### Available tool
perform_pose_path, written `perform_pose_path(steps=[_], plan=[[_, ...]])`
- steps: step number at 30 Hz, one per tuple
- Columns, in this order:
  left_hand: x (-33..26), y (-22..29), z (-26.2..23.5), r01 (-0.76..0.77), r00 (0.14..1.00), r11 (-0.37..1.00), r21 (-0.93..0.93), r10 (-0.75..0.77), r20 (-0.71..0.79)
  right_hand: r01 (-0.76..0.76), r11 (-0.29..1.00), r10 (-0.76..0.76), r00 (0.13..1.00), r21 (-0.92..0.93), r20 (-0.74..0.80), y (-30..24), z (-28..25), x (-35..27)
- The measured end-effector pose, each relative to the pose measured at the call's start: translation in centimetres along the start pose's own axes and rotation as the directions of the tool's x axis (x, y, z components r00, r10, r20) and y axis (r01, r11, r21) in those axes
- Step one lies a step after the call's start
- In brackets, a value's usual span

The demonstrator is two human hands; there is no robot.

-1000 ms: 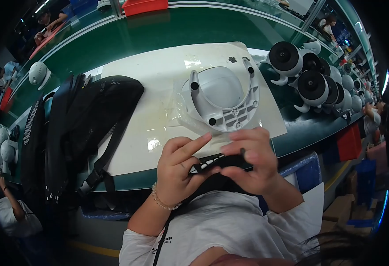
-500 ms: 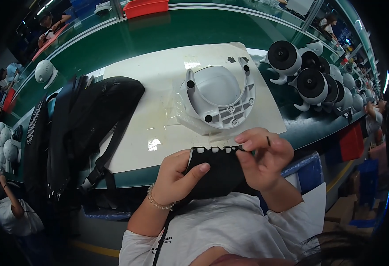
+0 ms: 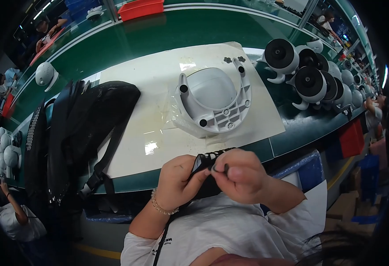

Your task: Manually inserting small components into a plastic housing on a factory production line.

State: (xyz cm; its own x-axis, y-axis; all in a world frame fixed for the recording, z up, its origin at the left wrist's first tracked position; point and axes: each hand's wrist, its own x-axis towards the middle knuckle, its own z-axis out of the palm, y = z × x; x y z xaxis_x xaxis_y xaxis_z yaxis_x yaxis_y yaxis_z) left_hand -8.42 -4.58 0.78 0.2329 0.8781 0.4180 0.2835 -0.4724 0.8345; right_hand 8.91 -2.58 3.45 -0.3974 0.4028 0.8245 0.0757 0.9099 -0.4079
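While her left hand [image 3: 176, 179] is gripping the black strip [image 3: 203, 166] at her chest, the right hand [image 3: 241, 175] is pinching something tiny against it; seating it probably needs fingertip care.

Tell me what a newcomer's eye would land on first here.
The white housing on the pale mat at the bench's centre. Below it, close to the body, the left hand and right hand pinch a black part. A row of round black-faced units lines the right.
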Motion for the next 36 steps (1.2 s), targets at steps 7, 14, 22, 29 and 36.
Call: perform_pose_path(steps=[7, 14, 22, 29, 36], plan=[[0.9, -0.3, 0.6, -0.192, 0.965, 0.961, 0.198, 0.222, -0.143, -0.257, 0.951, 0.286, 0.941, 0.172, -0.178, 3.4, -1.9, 1.3], [2.1, -1.4, 1.0, -0.252, 0.947, 0.925, 0.283, 0.295, -0.123, -0.392, 0.917, 0.394, 0.919, 0.069, -0.021, 4.0, -2.7, 3.2], [2.3, -1.7, 0.9, -0.268, 0.946, 0.919, 0.290, 0.308, -0.101, 0.073, 0.843, 0.083, 0.961, -0.532, 0.263, 1.1, -2.9, 4.7], [2.2, -1.8, 1.4, -0.225, 0.956, 0.936, 0.271, 0.265, -0.122, 0.040, 0.890, 0.010, 0.994, -0.455, 0.108, 2.5, -3.0, 3.5], [2.3, -1.7, 1.3, -0.235, 0.951, 0.931, 0.279, 0.280, -0.134, 0.087, 0.866, 0.051, 0.964, -0.493, 0.261, 2.0, -2.8, 3.4]])
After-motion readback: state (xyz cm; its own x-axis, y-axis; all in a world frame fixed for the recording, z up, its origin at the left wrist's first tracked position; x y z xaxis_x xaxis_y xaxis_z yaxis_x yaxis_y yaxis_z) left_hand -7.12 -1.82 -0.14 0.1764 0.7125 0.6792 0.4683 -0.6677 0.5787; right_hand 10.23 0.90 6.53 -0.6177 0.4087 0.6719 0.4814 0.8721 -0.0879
